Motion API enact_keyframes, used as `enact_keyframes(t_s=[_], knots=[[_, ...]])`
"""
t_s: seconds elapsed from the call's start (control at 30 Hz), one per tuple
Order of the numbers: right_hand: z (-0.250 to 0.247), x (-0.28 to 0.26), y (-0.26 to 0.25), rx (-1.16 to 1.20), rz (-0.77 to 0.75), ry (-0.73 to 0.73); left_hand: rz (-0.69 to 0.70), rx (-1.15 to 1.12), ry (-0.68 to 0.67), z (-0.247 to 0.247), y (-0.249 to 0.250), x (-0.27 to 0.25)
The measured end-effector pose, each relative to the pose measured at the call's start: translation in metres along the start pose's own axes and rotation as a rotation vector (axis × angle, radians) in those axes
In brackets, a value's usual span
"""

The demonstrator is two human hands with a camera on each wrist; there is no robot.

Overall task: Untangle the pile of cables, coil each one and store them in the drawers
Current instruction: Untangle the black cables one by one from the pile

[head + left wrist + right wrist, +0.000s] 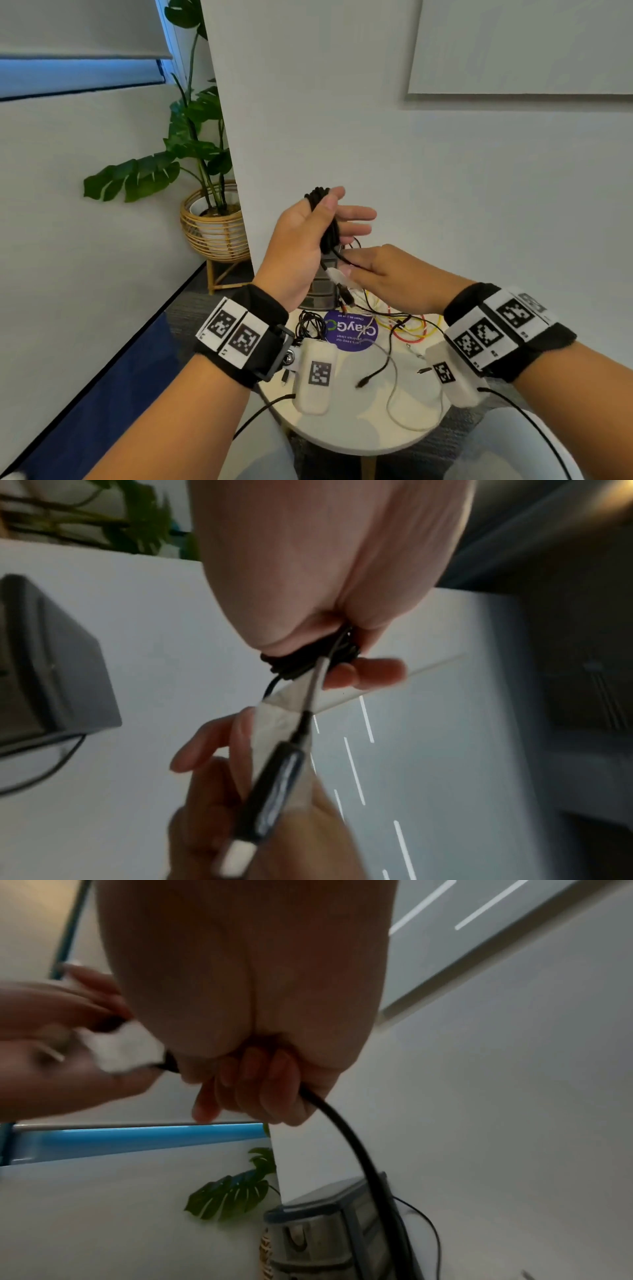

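Worktop (346, 435): loose cables (407, 325) at centre and right; drawers (320, 291) at the far edge, behind my hands. Plant (191, 144) on the floor, far left.

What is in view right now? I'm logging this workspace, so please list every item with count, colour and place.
Coiled cable: one, black, wound on the left hand, above the table.
White tag: one, on that cable, at the right fingertips.
Loose cables: several, red, yellow, white, black, tangled on the table.
Round table: one, white, below the hands.
Sticker: one, purple, on the table.
Drawer unit: one, grey, at the table's far edge.
Potted plant: one, green, wicker basket, on the left.
Left hand: holds the coil.
Right hand: pinches the cable end.
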State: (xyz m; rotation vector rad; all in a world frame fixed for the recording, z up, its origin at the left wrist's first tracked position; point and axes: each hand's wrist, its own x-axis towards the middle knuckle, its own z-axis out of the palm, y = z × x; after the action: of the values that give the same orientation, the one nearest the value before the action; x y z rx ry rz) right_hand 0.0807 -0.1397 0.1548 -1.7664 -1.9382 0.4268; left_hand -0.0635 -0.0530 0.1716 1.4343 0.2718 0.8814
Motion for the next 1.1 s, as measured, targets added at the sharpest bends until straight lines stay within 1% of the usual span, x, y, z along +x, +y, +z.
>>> enact_keyframes(t_s=[0.07, 0.13, 0.2, 0.27, 0.3, 0.37, 0.47, 0.53, 0.6, 0.63, 0.7, 0.77, 0.87, 0.97, 1.0, 1.03, 1.07, 1.1], knots=[[-0.011, -0.001, -0.011, -0.097, -0.046, -0.080, 0.002, 0.132, -0.009, 0.002, 0.000, 0.002], [-0.025, 0.000, -0.017, -0.160, -0.091, -0.109, 0.013, 0.282, -0.027, 0.001, -0.002, 0.006], [-0.041, 0.002, -0.021, -0.178, -0.131, -0.082, 0.029, 0.450, -0.026, -0.004, -0.001, 0.009], [-0.058, 0.004, -0.026, -0.195, -0.160, -0.044, 0.022, 0.519, -0.013, -0.009, 0.002, 0.012], [-0.066, 0.005, -0.028, -0.206, -0.172, -0.030, -0.003, 0.500, -0.026, -0.012, 0.003, 0.011], [-0.080, 0.008, -0.029, -0.230, -0.186, 0.019, -0.043, 0.420, -0.107, -0.013, 0.011, 0.007], [-0.095, 0.011, -0.022, -0.221, -0.170, 0.180, -0.116, 0.317, -0.198, -0.019, 0.015, 0.005], [-0.097, 0.012, -0.015, -0.142, -0.133, 0.281, -0.147, 0.241, -0.274, -0.023, 0.014, 0.002], [-0.087, 0.014, -0.006, -0.040, -0.076, 0.320, -0.144, 0.122, -0.331, -0.023, 0.013, -0.001], [-0.080, 0.015, -0.001, 0.019, -0.043, 0.318, -0.127, 0.039, -0.342, -0.022, 0.013, -0.002], [-0.060, 0.016, 0.011, 0.067, 0.013, 0.260, -0.086, -0.129, -0.323, -0.018, 0.016, -0.002], [-0.037, 0.011, 0.019, -0.023, 0.044, 0.165, -0.024, -0.248, -0.261, -0.016, 0.022, 0.002], [-0.006, 0.000, 0.010, -0.159, 0.065, 0.012, 0.044, -0.297, -0.099, -0.016, 0.029, 0.007], [0.010, -0.004, -0.009, -0.302, 0.036, -0.069, 0.040, -0.365, 0.046, -0.016, 0.023, 0.010], [0.011, -0.004, -0.016, -0.364, 0.020, -0.084, 0.035, -0.353, 0.083, -0.015, 0.019, 0.010], [0.008, -0.005, -0.023, -0.428, 0.003, -0.086, 0.033, -0.267, 0.118, -0.013, 0.016, 0.011], [0.003, -0.006, -0.029, -0.496, -0.021, -0.078, 0.036, -0.134, 0.130, -0.013, 0.012, 0.011], [-0.005, -0.007, -0.037, -0.554, -0.056, -0.063, 0.038, 0.004, 0.113, -0.012, 0.008, 0.011]])
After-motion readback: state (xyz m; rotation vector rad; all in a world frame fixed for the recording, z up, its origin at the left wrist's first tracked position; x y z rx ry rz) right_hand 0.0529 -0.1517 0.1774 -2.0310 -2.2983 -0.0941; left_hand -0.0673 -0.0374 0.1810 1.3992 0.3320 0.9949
